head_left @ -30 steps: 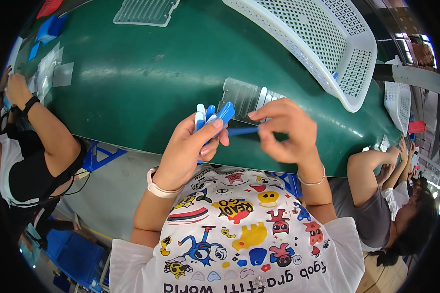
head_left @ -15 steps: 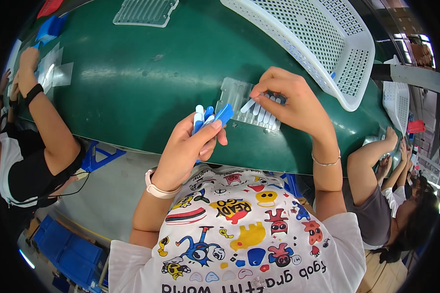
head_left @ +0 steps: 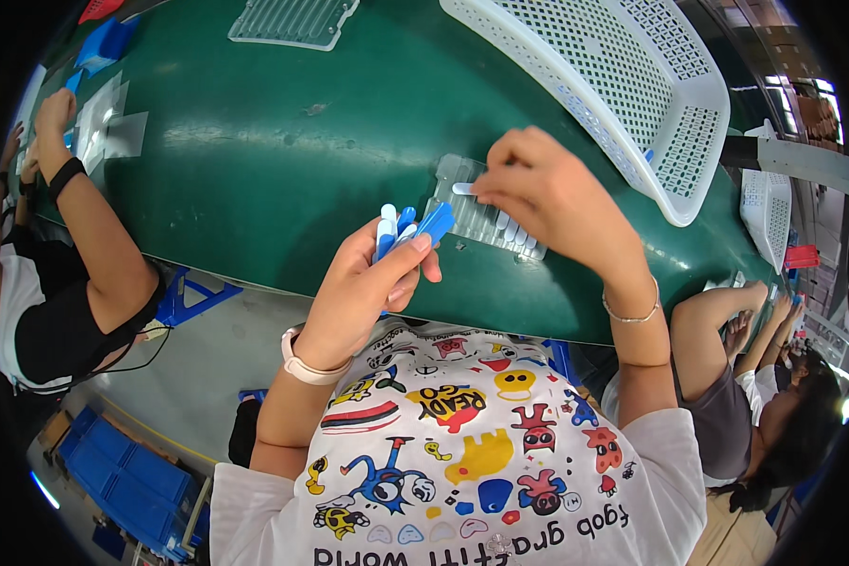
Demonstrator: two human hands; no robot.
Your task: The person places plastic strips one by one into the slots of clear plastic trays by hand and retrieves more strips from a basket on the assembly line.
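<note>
My left hand (head_left: 363, 283) is closed round a bundle of blue-and-white sticks with rounded ends (head_left: 433, 224), held just above the table's near edge. To its right lies a clear plastic tray with parallel grooves (head_left: 455, 170). Several white sticks (head_left: 522, 236) rest side by side in the grooves at the tray's right part. Over the tray, my right hand (head_left: 561, 208), a little blurred, pinches a single white stick (head_left: 463, 189) whose rounded end points left. Part of the tray and the stick's other end are hidden under this hand.
A large white perforated basket (head_left: 693, 179) stands beyond my right hand. Another clear grooved tray (head_left: 292, 24) lies at the far side of the green table (head_left: 255, 170). Co-workers' arms reach in at left (head_left: 104, 217) and right (head_left: 707, 316).
My right hand has shifted left across the tray, with the white stick now over the grooves further left. The left hand has stayed nearly still with its bundle.
</note>
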